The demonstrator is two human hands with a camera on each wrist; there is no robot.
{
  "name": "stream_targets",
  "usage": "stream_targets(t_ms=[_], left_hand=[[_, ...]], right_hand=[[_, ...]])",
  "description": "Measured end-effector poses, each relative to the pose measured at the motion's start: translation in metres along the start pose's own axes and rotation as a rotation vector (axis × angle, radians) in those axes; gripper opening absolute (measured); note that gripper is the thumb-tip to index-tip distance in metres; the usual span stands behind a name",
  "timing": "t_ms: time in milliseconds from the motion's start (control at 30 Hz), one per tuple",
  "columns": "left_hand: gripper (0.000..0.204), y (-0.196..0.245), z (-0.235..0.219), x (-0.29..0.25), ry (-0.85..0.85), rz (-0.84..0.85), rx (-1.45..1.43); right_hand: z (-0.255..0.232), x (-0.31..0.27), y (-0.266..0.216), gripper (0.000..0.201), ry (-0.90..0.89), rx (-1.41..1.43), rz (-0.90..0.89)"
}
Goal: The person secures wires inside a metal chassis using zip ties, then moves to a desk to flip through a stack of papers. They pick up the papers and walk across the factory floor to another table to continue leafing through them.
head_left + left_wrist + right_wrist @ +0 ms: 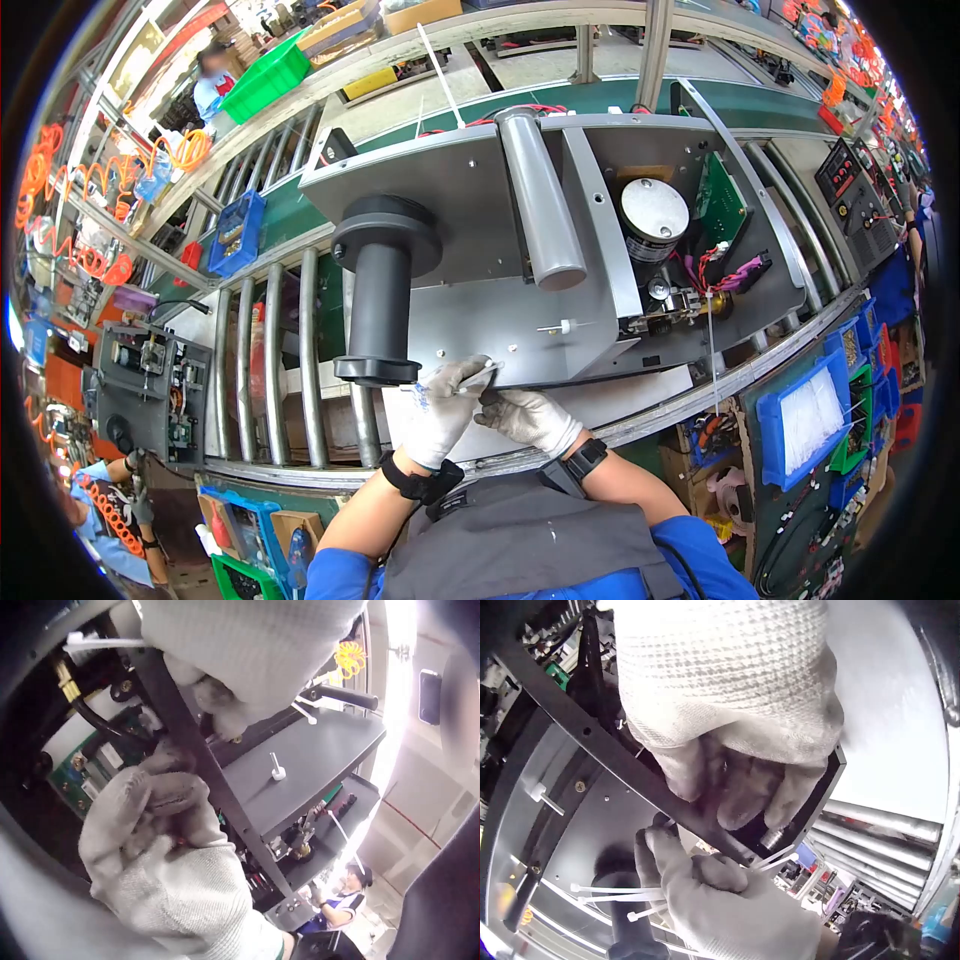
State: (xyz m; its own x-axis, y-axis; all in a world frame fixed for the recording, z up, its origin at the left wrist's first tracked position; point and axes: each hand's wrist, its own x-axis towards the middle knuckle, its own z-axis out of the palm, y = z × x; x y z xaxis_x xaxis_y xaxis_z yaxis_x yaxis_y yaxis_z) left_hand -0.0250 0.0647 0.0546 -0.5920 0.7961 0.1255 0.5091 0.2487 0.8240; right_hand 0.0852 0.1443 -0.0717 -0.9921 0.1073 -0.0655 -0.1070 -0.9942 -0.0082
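A: Where are the hands?

B: Low in the middle of the head view, both at the near edge of the gray metal plate (470, 210). The left hand (440, 410) has its gloved fingers curled, pinching a white cable tie (478, 374) against that edge. The right hand (527, 415) sits just beside it, fingers bent over the rim and reaching underneath.

A: Can you see what the right hand has hold of?

B: Its fingers clamp the dark plate edge (622, 761) from above and below in the right wrist view. Whether they also pinch the tie's tail, I cannot tell.

A: What might go wrong?

B: My guess is a slip. Thick gloves dull the feel, so the thin tie could pop out of the pinch and drop between the rollers (270, 360) at lower left of the head view. The work under the plate is also hidden from above, so the tie could catch the wrong wire or miss its hole.

A: Anything nearby at risk?

B: The black cylinder (380, 290) stands just left of the hands; an elbow swing could knock it. The small white peg (563, 326) above the right hand could snag a glove. More loose ties (622, 900) lie at lower left in the right wrist view.
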Motion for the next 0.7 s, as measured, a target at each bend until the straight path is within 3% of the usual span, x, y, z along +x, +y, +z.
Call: stream_targets(t_ms=[167,233,267,300,367,400,433,500,567,700], left_hand=[[0.016,-0.004,-0.007,-0.004,-0.086,0.152,0.130],[0.019,-0.021,-0.007,-0.013,0.061,0.278,0.092],[0.019,-0.021,-0.004,-0.025,0.157,0.179,-0.115],[0.019,-0.023,-0.005,-0.031,0.144,0.180,-0.116],[0.012,-0.025,-0.007,-0.038,-0.116,-0.542,-0.605],[0.008,-0.007,-0.006,-0.033,-0.170,-0.605,-0.368],[0.008,-0.007,-0.002,-0.032,-0.170,-0.610,-0.372],[0.013,-0.006,0.008,-0.031,-0.109,-0.614,-0.564],[0.014,0.001,0.013,-0.030,-0.063,-0.581,-0.581],[0.017,0.006,0.017,-0.031,-0.020,-0.641,-0.591]], right_hand=[[0.005,0.008,0.008,0.021,0.109,0.025,-0.083],[0.006,0.004,0.004,0.020,0.110,-0.138,-0.140],[0.005,0.001,0.003,0.017,0.232,-0.328,-0.197],[0.002,-0.004,0.005,0.017,0.238,-0.322,-0.207],[-0.007,-0.013,0.006,0.020,0.473,-0.698,-0.220],[0.000,-0.016,0.003,0.022,0.439,-0.880,-0.249],[0.003,-0.018,0.002,0.022,0.444,-0.881,-0.244],[0.006,-0.022,-0.001,0.022,0.473,-1.170,-0.245],[0.011,-0.023,0.000,0.020,0.522,-1.128,-0.259],[0.010,-0.025,-0.001,0.021,0.441,-1.086,-0.256]])
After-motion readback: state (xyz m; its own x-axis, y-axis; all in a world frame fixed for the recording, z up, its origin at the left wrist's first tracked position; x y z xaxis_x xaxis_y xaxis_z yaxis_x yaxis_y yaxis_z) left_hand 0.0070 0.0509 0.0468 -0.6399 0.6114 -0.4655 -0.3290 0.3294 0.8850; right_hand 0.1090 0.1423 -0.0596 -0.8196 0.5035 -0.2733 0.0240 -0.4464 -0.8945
